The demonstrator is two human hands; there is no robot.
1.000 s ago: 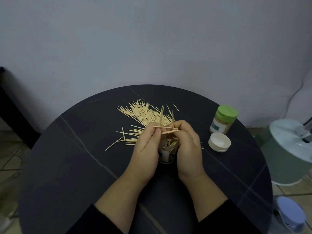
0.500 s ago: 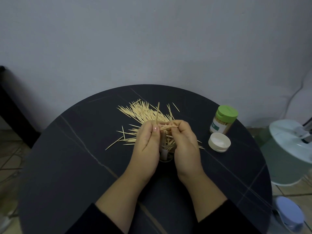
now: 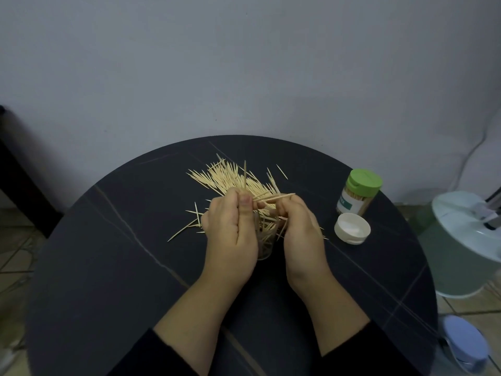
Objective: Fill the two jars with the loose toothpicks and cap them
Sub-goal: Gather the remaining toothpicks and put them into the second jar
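Wall [image 3: 244, 63]: plain, pale grey-blue, matt. Table [image 3: 95, 267]: 1, round, dark top with thin pale veins, close to the wall. Floor [image 3: 16, 256]: beige tiles, dark joints, visible left and right of the table. Dark furniture [image 3: 16, 172]: 1 piece, far left. Pale green round container [image 3: 455, 261]: 1, right. Lavender object [image 3: 465, 340]: 1, near right. White cable [image 3: 473, 153]: 1, far right. Light: dim, even.

Your table [image 3: 108, 267] is black, crossed by thin pale veins like marble. The toothpicks [image 3: 222, 177] toward its far edge are pale straw. Near the right edge you have a jar [image 3: 355, 204] with a bright green lid [image 3: 364, 181] and a white label banded in dark green (its lettering is too small to read), and a plain white cap [image 3: 352, 228]. Your sleeves [image 3: 141, 359] are black.
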